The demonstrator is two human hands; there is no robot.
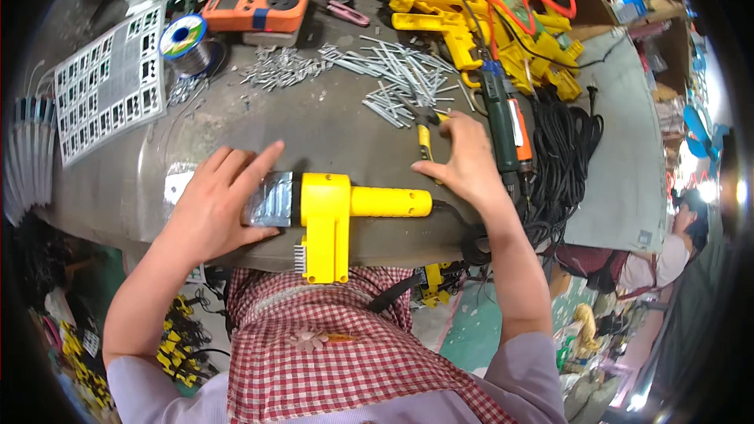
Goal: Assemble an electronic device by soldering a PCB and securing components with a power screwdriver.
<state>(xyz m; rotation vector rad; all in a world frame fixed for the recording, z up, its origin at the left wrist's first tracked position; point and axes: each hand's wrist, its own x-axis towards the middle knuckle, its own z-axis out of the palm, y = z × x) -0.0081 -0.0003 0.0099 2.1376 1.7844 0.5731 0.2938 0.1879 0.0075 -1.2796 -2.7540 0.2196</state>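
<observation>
A yellow pistol-shaped tool body (326,202) lies at the table's near edge, its handle pointing toward me. A yellow cylinder extends to its right and a silvery, film-like front section (271,199) to its left. My left hand (210,208) rests over this silvery end with fingers spread, thumb on the near side. My right hand (470,163) is closed around the handles of yellow-and-black pliers (425,144), thumb across one handle; its other fingers are partly hidden. The plier jaws point toward loose metal pins (404,71).
Yellow housings (448,23) pile up at the back. A green electric screwdriver (499,114) and coiled black cables (567,157) lie right. Behind stand an orange meter (255,8) and a solder spool (188,51). A sheet of parts (110,82) lies left. Another person (660,259) sits far right.
</observation>
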